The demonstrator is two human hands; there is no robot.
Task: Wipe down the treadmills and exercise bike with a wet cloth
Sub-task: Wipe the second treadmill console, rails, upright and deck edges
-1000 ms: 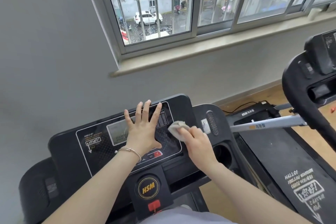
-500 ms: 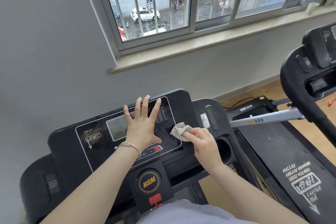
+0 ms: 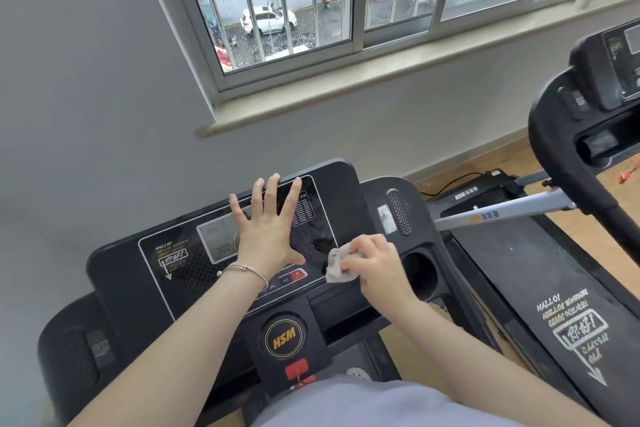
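one cloth [image 3: 337, 265] bunched at right hand [image 3: 375, 263] fingertips, on console [image 3: 346, 191].

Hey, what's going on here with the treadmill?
A person is wiping down a treadmill console. The right hand grips a small crumpled cloth and presses it on the lower right part of the control panel, beside the cup holder. The left hand lies flat on the panel with fingers spread, partly covering the display. No hand is on the second treadmill to the right.
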